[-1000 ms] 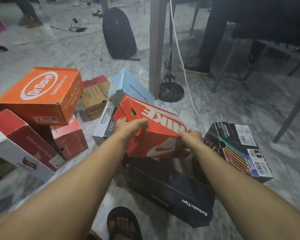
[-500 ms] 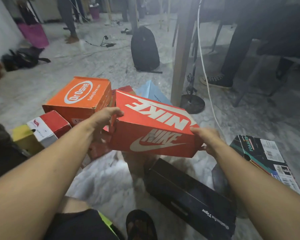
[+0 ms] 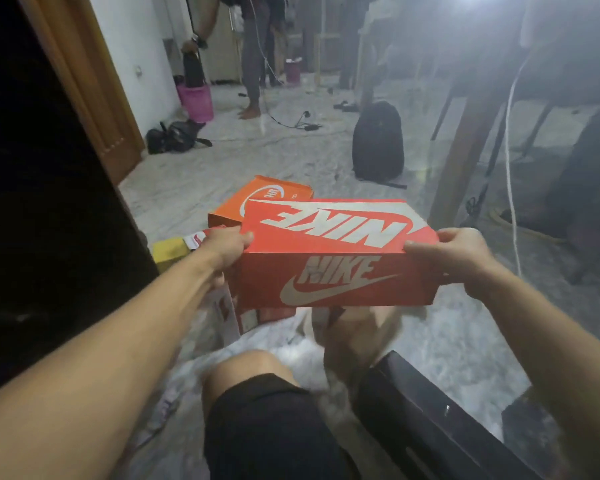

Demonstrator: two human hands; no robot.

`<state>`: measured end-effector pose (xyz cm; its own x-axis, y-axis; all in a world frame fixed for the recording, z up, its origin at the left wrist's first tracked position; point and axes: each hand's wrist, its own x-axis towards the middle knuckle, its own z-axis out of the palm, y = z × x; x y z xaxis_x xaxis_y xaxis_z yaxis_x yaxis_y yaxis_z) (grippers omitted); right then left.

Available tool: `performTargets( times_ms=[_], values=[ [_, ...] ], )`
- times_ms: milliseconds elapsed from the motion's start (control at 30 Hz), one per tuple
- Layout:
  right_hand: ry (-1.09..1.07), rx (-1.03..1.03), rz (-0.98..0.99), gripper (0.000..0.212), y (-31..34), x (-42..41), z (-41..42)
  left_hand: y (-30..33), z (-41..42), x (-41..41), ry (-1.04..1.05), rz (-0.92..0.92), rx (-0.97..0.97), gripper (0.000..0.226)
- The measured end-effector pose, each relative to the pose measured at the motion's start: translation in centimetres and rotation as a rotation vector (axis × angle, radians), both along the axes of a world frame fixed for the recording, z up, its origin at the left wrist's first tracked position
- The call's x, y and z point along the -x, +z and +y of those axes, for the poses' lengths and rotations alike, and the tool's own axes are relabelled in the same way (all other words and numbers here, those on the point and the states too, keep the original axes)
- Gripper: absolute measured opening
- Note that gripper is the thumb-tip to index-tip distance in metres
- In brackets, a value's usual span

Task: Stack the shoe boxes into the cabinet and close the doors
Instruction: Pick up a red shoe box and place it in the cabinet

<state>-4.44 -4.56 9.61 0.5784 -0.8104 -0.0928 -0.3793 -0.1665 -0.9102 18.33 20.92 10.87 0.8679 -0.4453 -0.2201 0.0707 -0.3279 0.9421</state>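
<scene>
A pale marbled floor (image 3: 194,188) runs back into a hazy room, with a dark opening framed in brown wood (image 3: 94,91) filling the upper left of the frame. At the centre, held up off the floor, is the red Nike shoe box (image 3: 333,258), lid on, roughly level, its long side with the swoosh facing the camera. The left hand (image 3: 227,251) clamps its left end, thumb on the lid edge; the right hand (image 3: 454,254) clamps its right end, fingers wrapped round the corner. Just behind the box, toward the upper left, lies an orange box (image 3: 257,197), partly hidden by it. To the left, beside the left wrist, sits a yellow box (image 3: 170,249) with a red and white box against it, mostly covered. In the lower right a black box (image 3: 430,420) lies on the floor near the person's bare knee (image 3: 243,368). Farther back stand a black backpack (image 3: 378,140), a pink bucket (image 3: 196,102) and a standing person's legs (image 3: 252,64).
</scene>
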Motion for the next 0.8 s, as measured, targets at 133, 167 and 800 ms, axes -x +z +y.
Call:
performTargets(
  times_ms=[133, 167, 800],
  values=[
    [0.147, 0.048, -0.001, 0.064, 3.0, -2.2, 2.8, 0.9, 4.1, -0.6, 0.016, -0.072, -0.012, 0.029],
    [0.180, 0.054, 0.000, 0.062, 3.6, -2.7, 3.7, 1.2, 5.1, -0.6, 0.024, -0.077, -0.001, 0.026],
    [0.673, 0.235, 0.264, 0.041, 5.4, -14.5, 20.4, 0.7, 28.0, -2.9, 0.134, 0.141, -0.396, 0.020]
  ],
)
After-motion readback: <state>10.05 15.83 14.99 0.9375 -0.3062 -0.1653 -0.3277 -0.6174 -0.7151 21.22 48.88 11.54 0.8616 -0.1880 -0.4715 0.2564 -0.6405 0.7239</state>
